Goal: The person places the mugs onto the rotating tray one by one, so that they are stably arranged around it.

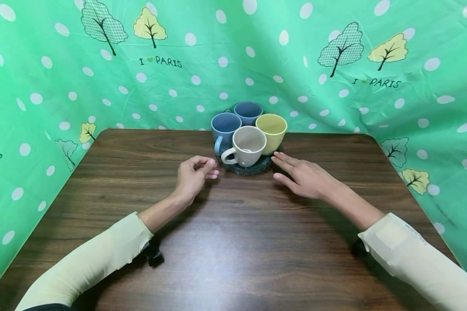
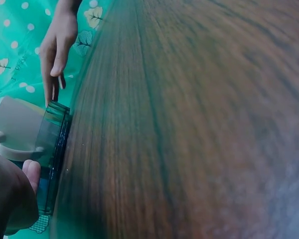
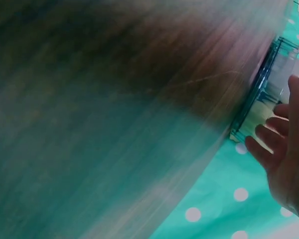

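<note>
Four mugs stand upright, close together, on a dark clear glass tray (image 1: 249, 171) at the table's far edge. A white mug (image 1: 250, 147) is in front, its handle to the left. Behind it are a blue mug (image 1: 225, 125) on the left, another blue mug (image 1: 248, 111) at the back and a yellow mug (image 1: 273, 129) on the right. My left hand (image 1: 193, 178) is just left of the tray, fingers loosely bent, holding nothing. My right hand (image 1: 306, 177) lies at the tray's right edge with fingers extended; whether they touch it I cannot tell.
The brown wooden table (image 1: 218, 242) extends toward me. A green cloth (image 1: 202, 52) with white dots and printed trees hangs right behind the table and along its sides. Black straps (image 1: 153, 252) show under the pale sleeves.
</note>
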